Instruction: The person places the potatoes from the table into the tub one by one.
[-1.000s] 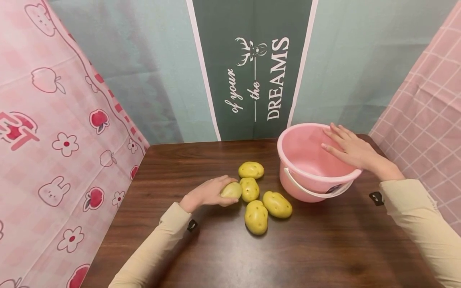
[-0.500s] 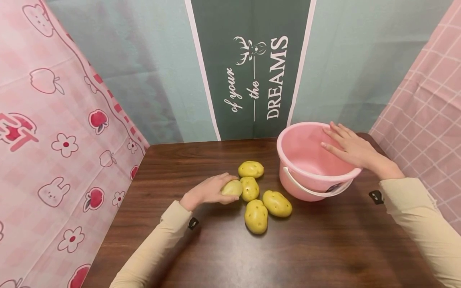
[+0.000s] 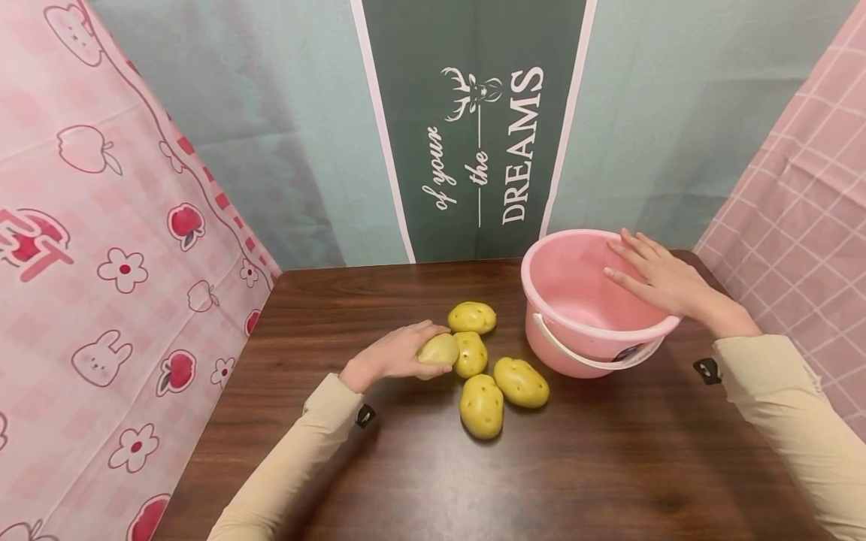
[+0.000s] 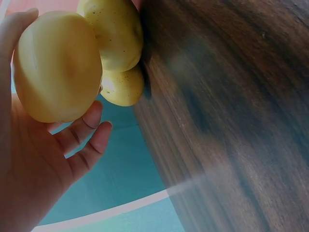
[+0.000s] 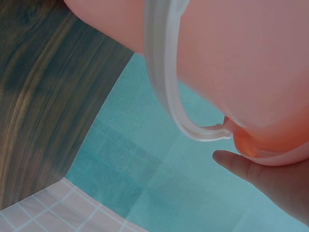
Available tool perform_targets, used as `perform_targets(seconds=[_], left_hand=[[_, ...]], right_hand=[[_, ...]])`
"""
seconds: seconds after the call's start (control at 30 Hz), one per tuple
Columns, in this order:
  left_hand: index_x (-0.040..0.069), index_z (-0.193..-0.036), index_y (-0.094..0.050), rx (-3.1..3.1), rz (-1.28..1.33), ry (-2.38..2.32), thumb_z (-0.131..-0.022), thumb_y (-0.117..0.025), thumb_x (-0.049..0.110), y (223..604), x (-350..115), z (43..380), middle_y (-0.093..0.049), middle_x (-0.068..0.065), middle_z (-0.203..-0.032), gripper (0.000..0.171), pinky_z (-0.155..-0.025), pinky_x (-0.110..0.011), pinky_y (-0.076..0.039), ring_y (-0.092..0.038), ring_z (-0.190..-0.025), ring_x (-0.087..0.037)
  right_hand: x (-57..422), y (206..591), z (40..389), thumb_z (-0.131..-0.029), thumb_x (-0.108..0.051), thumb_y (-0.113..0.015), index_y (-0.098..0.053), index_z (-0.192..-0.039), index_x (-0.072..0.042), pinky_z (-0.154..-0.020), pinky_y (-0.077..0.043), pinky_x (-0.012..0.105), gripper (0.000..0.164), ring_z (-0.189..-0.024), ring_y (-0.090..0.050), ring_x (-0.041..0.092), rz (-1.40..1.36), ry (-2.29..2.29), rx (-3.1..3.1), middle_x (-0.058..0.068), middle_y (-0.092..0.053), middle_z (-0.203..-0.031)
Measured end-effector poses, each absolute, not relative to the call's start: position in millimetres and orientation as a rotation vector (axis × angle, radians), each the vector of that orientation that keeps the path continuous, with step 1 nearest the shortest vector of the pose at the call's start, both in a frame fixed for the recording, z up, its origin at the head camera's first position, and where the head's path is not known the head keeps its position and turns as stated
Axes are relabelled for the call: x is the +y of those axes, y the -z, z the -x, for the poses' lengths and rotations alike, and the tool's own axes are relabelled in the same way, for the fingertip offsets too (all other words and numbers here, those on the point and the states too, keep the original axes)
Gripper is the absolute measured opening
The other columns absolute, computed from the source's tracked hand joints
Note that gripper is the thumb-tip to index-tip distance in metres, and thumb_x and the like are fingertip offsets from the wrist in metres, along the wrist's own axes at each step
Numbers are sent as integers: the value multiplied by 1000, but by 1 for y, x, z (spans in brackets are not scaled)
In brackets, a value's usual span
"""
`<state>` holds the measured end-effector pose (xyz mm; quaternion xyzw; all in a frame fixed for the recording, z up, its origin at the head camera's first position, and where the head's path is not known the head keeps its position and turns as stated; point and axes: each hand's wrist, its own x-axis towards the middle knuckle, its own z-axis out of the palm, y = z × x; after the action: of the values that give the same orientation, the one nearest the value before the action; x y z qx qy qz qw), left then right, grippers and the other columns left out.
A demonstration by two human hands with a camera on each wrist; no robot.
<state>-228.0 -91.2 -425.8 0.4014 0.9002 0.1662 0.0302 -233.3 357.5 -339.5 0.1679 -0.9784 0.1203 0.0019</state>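
Loads of bare wood along the near side of the table (image 3: 575, 481), so a hand could slide across there easily. Straight right from the left hand (image 3: 392, 353) it's tight: four yellow potatoes (image 3: 482, 407) block the way, then the pink bucket (image 3: 558, 357). Its white handle (image 3: 598, 366) hangs across the near wall. The right hand (image 3: 659, 276) crowds the bucket's right side, but the mouth's left part is reachable.

A dark brown, wood-grained counter (image 3: 609, 466) spreads below a pale blue-green cloth backdrop (image 3: 284, 150). Its dark green vertical panel (image 3: 492, 195), edged by white stripes (image 3: 380, 120), bears sideways white lettering (image 3: 522, 144), including the word DREAMS, and a white antlered deer head (image 3: 484, 90). Pink apple-and-flower-printed fabric (image 3: 145, 315) hangs on the left; pink, white-gridded fabric (image 3: 791, 180) on the right.
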Motion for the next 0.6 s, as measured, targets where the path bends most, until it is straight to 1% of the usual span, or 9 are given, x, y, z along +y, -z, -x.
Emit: perform_targets(seconds=[0.13, 0.4, 0.6], left_hand=[[22, -127, -51, 2781, -1231, -498, -80, -56, 61, 425, -90, 229, -53, 11, -106, 61, -69, -20, -43, -52, -84, -3], [22, -125, -52, 2770, -1232, -521, -80, -56, 62, 422, -87, 229, -51, 12, -102, 60, -67, -20, -43, -52, -81, -4], [24, -125, -52, 2772, -1238, -528, -80, -55, 63, 422, -85, 230, -51, 13, -102, 60, -67, -20, -43, -52, -80, -3]], right_hand=[[358, 340, 234, -95, -44, -43, -21, -148, -12, -102, -18, 63, 66, -141, -5, 38, -519, -380, -3073, 16, -8, -154], [358, 340, 233, -94, -44, -44, -21, -148, -10, -103, -17, 62, 67, -140, -5, 38, -534, -379, -3071, 17, -8, -154], [357, 340, 233, -94, -44, -44, -21, -148, -10, -103, -17, 62, 67, -141, -4, 38, -533, -391, -3071, 17, -8, -154]])
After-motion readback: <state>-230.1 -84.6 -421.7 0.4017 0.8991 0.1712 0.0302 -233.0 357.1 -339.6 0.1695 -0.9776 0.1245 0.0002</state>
